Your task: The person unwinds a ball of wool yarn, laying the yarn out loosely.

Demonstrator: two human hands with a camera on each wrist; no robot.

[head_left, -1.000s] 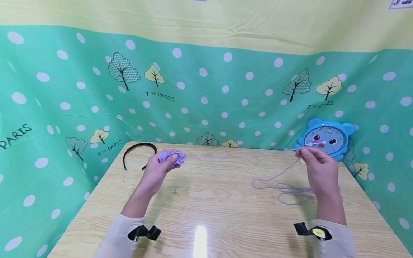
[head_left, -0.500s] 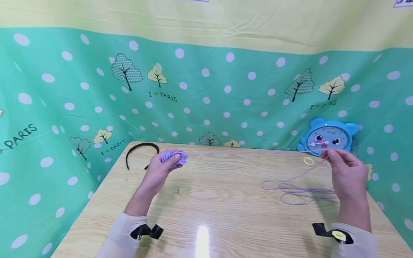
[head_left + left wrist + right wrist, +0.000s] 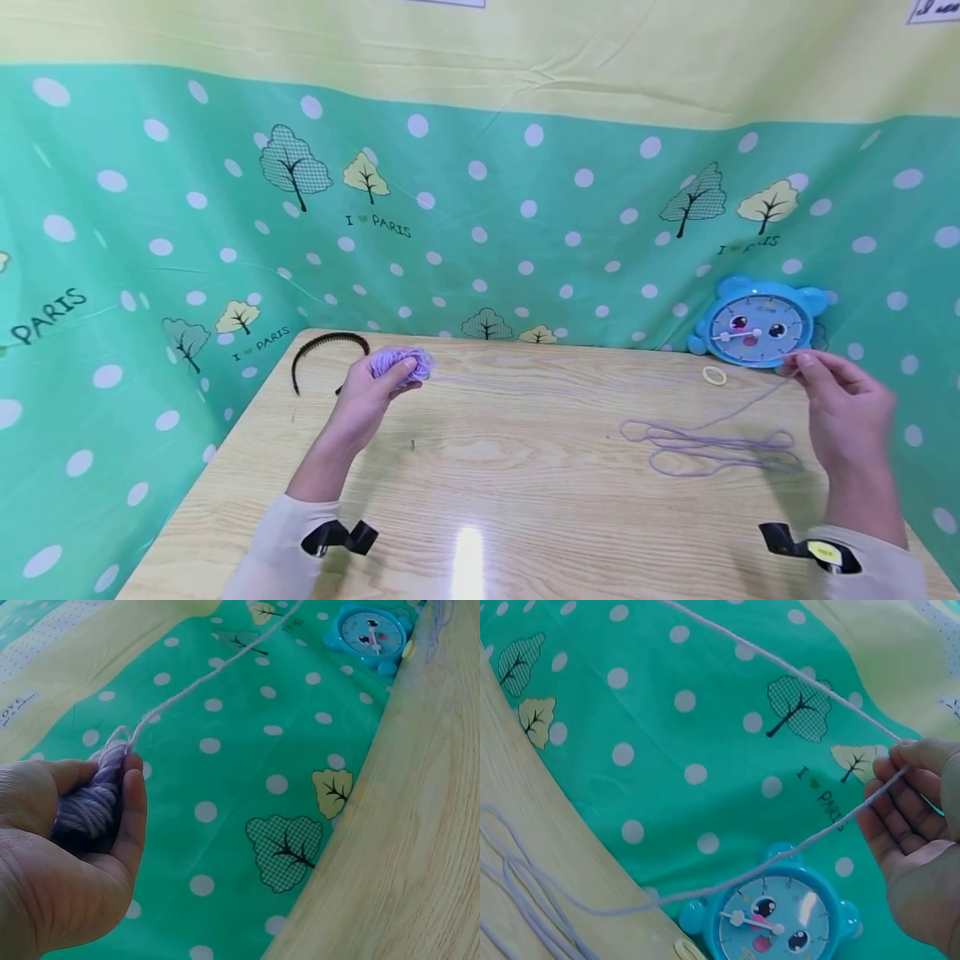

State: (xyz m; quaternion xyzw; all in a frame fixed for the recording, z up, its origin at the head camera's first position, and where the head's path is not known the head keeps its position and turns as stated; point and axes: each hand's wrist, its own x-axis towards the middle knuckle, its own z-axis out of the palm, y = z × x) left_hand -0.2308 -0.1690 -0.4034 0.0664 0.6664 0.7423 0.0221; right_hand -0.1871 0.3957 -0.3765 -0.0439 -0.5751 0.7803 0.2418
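A small ball of lilac yarn (image 3: 400, 367) is gripped between the thumb and fingers of my left hand (image 3: 369, 396), held above the table's left half. In the left wrist view a strand (image 3: 217, 669) leaves the top of the yarn ball (image 3: 88, 804) toward the far right. My right hand (image 3: 846, 408) pinches that strand between thumb and fingertips at the right side, in front of the clock. From the right hand (image 3: 919, 802) the yarn (image 3: 810, 841) also hangs down to loose loops (image 3: 705, 450) lying on the table.
A blue bear-shaped clock (image 3: 761, 325) stands at the back right, with a pale yellow ring (image 3: 714, 376) before it. A black toothed headband (image 3: 326, 337) lies at the back left of the wooden table (image 3: 525, 517). Green dotted cloth (image 3: 525, 225) hangs behind.
My right hand has moved to the right, drawing the strand out from the ball. The yellow ring is now fully uncovered. The left hand stays nearly in place.
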